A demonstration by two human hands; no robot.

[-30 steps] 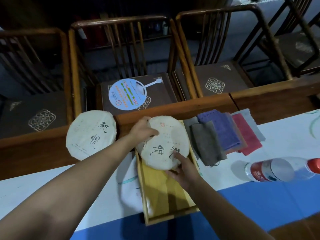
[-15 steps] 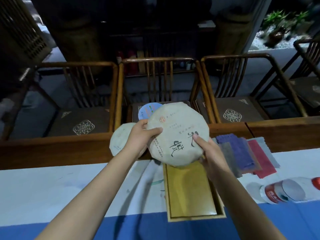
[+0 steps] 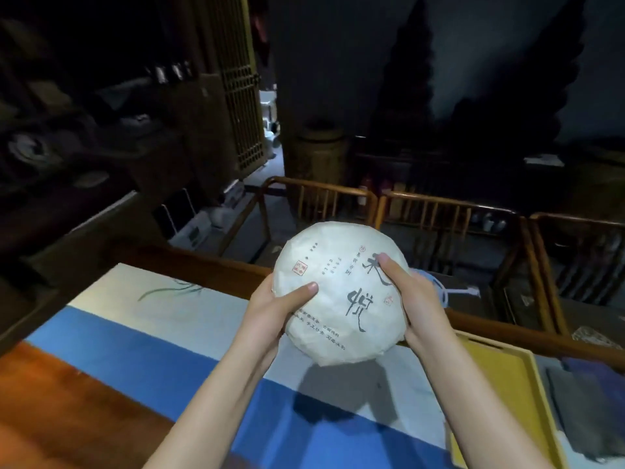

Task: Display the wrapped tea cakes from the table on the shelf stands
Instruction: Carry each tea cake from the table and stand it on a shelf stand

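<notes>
Your left hand [image 3: 270,308] is gripping the lower left edge of a wrapped tea cake [image 3: 340,294], thumb lying across its printed paper face. You are holding the round white cake up in the air above the table [image 3: 84,384], its calligraphy facing you and its shadow falling on the blue and white cloth [image 3: 162,346] below. Your right hand [image 3: 417,301] is grasping the cake's right edge, thumb pressing on the front. Further right, a yellow wooden tray [image 3: 497,377] is lying on the table beside dark folded cloths [image 3: 585,411].
</notes>
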